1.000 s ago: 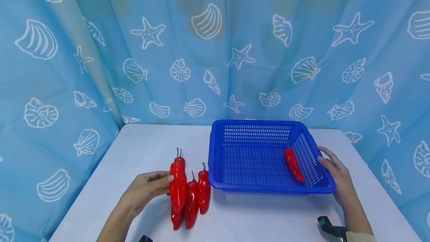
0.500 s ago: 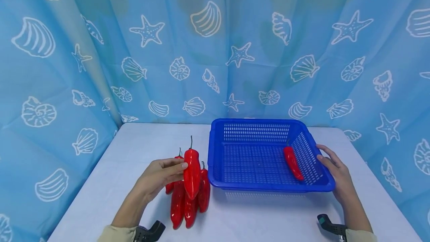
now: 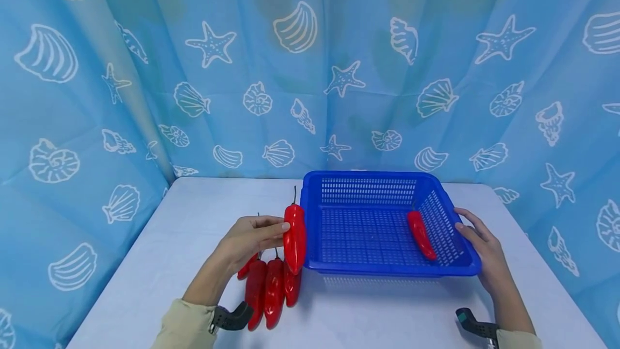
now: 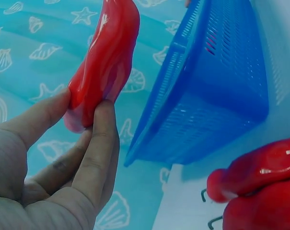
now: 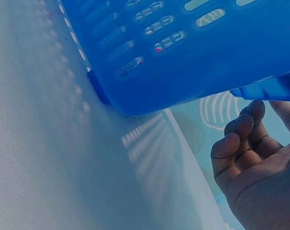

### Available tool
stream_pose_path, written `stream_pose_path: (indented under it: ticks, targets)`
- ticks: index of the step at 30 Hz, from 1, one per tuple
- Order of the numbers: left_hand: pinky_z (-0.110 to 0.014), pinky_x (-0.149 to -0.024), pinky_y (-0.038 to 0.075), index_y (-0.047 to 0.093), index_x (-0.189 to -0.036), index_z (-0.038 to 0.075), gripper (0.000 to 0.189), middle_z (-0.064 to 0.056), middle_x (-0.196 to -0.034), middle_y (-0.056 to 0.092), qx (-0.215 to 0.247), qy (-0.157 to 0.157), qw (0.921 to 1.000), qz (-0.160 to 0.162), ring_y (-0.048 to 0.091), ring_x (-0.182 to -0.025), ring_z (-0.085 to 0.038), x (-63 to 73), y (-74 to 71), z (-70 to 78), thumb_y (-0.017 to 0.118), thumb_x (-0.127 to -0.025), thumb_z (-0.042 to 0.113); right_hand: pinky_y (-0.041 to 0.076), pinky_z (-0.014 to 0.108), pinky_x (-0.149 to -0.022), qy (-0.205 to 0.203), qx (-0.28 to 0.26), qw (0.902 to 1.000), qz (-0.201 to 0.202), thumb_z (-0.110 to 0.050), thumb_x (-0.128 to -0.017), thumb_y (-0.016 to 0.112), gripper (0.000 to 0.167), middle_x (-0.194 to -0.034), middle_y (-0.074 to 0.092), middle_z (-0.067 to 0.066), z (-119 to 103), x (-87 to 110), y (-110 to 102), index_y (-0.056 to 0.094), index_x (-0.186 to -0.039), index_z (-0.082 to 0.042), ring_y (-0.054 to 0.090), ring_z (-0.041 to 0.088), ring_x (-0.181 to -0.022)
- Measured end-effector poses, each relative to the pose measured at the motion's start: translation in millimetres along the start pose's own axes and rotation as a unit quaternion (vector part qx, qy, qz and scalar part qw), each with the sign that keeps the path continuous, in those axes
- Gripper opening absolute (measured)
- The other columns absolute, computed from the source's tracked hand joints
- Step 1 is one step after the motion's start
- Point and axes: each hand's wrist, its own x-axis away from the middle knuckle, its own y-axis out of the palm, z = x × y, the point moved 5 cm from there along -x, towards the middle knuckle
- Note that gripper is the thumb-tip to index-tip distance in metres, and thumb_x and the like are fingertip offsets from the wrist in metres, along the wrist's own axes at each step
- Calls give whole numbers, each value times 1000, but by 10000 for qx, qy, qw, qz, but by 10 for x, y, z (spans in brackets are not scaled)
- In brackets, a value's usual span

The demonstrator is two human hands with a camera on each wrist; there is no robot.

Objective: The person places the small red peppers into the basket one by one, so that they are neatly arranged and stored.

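Red pepper (image 3: 296, 241) | pinched stem-up by left fingers (image 4: 98, 143) | left forearm (image 3: 208, 283) slanting inward | right fingers (image 3: 473, 218) curled on basket (image 3: 378, 269) rim

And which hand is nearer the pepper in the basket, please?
The right hand holds the blue basket at the end nearest the pepper; the left hand is outside the opposite end.

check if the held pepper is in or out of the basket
Out: the left hand holds the red pepper outside the blue basket, as the left wrist view shows.
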Motion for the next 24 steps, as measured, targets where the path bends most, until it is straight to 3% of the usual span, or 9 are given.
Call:
stream_pose_path:
  ticks: [3, 13, 24]
  targets:
    - [-64, -103, 42, 63, -127, 6, 61, -10, -109, 71, -61, -40, 10000, -53, 72, -95, -23, -42, 53, 28, 86, -79, 37, 60, 30, -77, 10, 12, 10000, 2, -59, -98, 48, 66, -159, 25, 26, 2, 0, -1, 24, -158, -42, 35, 52, -136]
    - [-43, -92, 56, 62, -128, 3, 60, -11, -110, 70, 30, 45, 9995, -316, 72, -96, -23, -192, 257, 180, 84, -81, 35, 60, 31, -78, -38, 39, 10000, -12, -60, -99, 48, 65, -158, 26, 26, 19, -19, -13, 25, -157, -43, 39, 49, -135]
    - [-44, -97, 53, 61, -130, 5, 56, -11, -114, 70, 263, -26, 9971, -713, 71, -100, -24, -331, 437, 294, 81, -85, 33, 60, 31, -78, 2, 3, 10000, -11, -60, -98, 48, 68, -160, 25, 24, 23, -24, 1, 22, -158, -41, 37, 49, -136]
